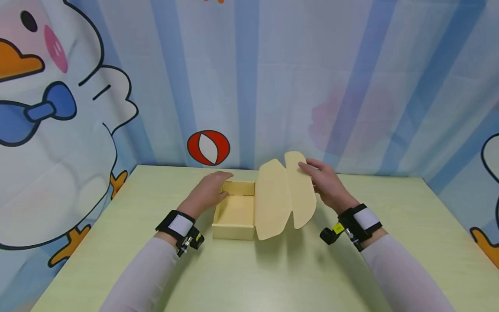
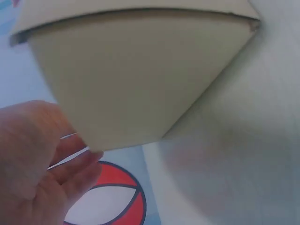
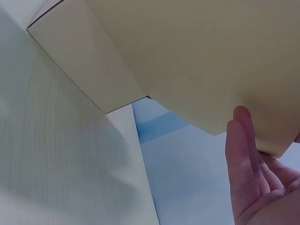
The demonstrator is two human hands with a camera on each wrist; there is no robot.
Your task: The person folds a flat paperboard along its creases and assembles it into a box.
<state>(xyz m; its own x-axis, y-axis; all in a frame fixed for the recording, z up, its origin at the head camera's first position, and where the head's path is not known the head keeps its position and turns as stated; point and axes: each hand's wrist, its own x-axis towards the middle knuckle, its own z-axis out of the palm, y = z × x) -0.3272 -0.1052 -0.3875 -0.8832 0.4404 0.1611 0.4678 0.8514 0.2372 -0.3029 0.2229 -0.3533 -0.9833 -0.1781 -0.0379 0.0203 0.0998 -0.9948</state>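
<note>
Blue-striped cloth (image 1: 288, 86) backs a pale table (image 1: 234, 277) where hands (image 1: 206, 190) (image 1: 327, 184) grip a box (image 1: 234, 232) and its lid (image 1: 274, 199).

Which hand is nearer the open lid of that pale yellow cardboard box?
Right: the right hand holds the outer flap of the lid; the left hand is farther, at the far left corner of the box.
</note>
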